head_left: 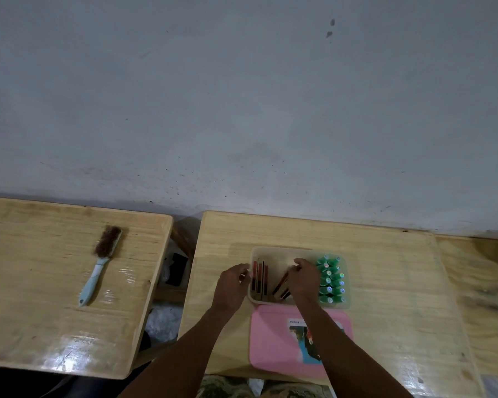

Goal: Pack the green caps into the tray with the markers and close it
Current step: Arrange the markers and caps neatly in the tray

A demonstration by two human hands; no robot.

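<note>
On the counter (pixel 385 268) by the wall sits the tray (pixel 273 252), its green caps (pixel 330 278) standing packed in rows along its right side and the markers (pixel 260 278) lying at its left. The left hand (pixel 231 285) rests at the tray's left rim, fingers curled; whether they pinch the rim I cannot tell. The right hand (pixel 304 278) reaches into the middle, fingers bent down over loose markers, grip unclear. A pink lid (pixel 273 340) lies just in front of the tray. A brush (pixel 101 261) lies on the neighbouring counter.
</note>
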